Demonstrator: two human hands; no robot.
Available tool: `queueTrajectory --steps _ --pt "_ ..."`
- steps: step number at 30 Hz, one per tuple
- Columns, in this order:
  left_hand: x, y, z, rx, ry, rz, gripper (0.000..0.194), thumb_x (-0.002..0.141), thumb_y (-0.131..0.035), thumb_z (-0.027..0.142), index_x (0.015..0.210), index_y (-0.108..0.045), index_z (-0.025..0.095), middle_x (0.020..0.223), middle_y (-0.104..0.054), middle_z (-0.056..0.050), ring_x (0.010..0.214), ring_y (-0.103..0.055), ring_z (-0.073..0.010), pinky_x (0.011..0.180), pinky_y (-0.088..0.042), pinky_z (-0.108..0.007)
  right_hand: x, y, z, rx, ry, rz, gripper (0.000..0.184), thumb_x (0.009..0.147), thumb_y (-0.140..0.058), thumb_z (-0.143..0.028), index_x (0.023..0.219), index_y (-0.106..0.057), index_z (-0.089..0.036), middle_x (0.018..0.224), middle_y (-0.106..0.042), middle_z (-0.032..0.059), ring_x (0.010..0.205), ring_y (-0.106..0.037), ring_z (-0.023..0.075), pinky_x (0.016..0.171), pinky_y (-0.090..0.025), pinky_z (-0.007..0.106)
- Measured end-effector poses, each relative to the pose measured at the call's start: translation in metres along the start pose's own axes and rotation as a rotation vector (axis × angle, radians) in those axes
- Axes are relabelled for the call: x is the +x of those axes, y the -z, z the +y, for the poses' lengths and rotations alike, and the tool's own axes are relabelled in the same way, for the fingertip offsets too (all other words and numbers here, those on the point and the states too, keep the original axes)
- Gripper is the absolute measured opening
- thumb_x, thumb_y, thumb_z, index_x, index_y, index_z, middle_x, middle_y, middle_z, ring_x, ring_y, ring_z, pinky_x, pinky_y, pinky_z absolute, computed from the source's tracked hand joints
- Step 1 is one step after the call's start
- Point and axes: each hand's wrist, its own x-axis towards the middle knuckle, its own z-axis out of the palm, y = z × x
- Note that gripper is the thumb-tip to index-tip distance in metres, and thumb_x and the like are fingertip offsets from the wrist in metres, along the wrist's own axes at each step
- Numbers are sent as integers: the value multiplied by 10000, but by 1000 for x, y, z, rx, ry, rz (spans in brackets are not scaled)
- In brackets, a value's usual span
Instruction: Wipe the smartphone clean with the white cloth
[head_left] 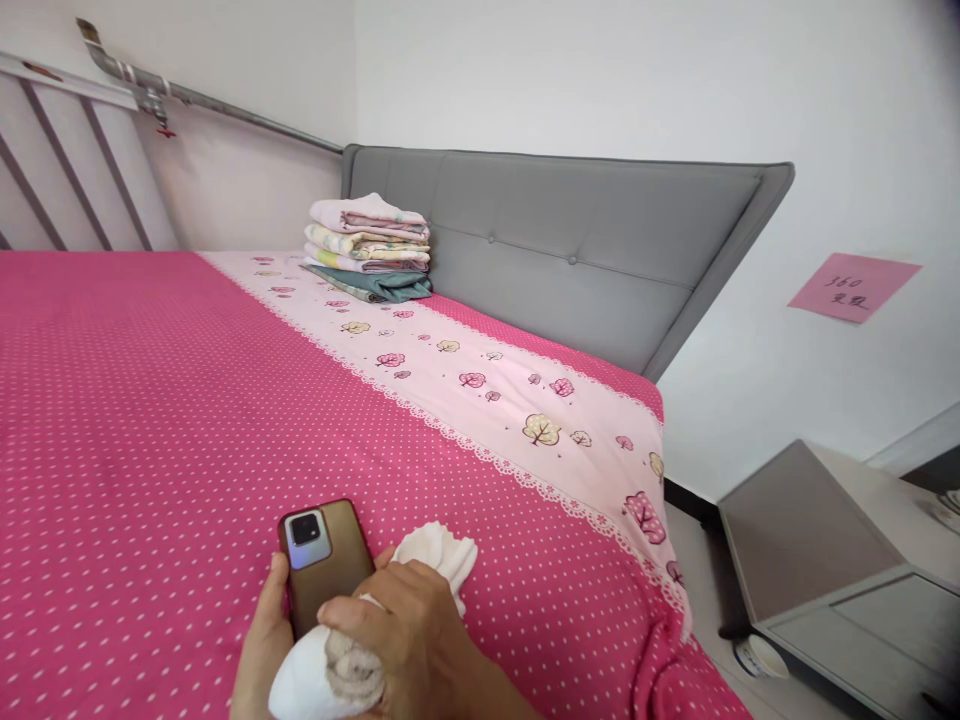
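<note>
A smartphone (328,560) in a brownish case rests in my left hand (260,645), back side up, with its camera block at the top left. My left thumb lies along the phone's left edge, and fingertips show at its right edge. My right hand (424,625) is wrapped round a rolled white cloth (304,675), close against the lower part of the phone. One end of the roll shows a fuzzy beige spiral; a ruffled white end sticks out beyond my knuckles. Most of my left palm is hidden behind the roll and the phone.
Below my hands spreads a pink dotted bedspread (165,430) with a tree-print band. Folded cloths (367,245) are stacked by the grey headboard (585,240). To the right stands a low cabinet (810,540), with a pink note (855,288) on the wall. A radiator (75,170) is at left.
</note>
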Motion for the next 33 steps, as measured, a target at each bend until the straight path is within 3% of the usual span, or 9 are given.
queueTrajectory --steps 6,13,19,29,33 --pt "-1 -2 0 27 -21 3 404 889 -390 393 986 -634 87 568 -688 -73 524 -668 -265 644 -561 -435 0 1 0 44 -14 44 628 692 -418 -793 947 -535 -231 654 -553 -13 602 -561 166 573 -416 306" --pt "2 -1 0 25 -18 -11 413 887 -409 389 1073 -611 81 567 -688 -65 582 -683 -273 667 -560 -428 1 2 -1 61 -15 110 588 720 -399 -764 957 -529 -242 648 -561 -18 589 -561 168 550 -392 305" --pt "-2 -4 1 14 -15 5 458 901 -385 379 1181 -552 58 596 -701 -72 575 -682 -270 665 -559 -424 0 0 0 55 -11 73 588 708 -431 -759 950 -525 -231 651 -560 -12 599 -562 168 567 -404 302" --pt "-3 -2 0 37 -81 -3 391 890 -419 327 1159 -581 94 591 -698 -53 624 -688 -272 681 -558 -425 -1 0 0 61 -12 71 576 711 -444 -749 951 -510 -230 671 -566 -10 621 -569 166 583 -421 295" --pt "-4 -3 0 42 -39 -1 412 888 -414 347 1134 -596 71 609 -701 -74 638 -689 -281 676 -559 -431 -1 -1 0 59 -16 64 606 698 -437 -764 968 -517 -227 696 -578 2 634 -574 173 616 -448 306"
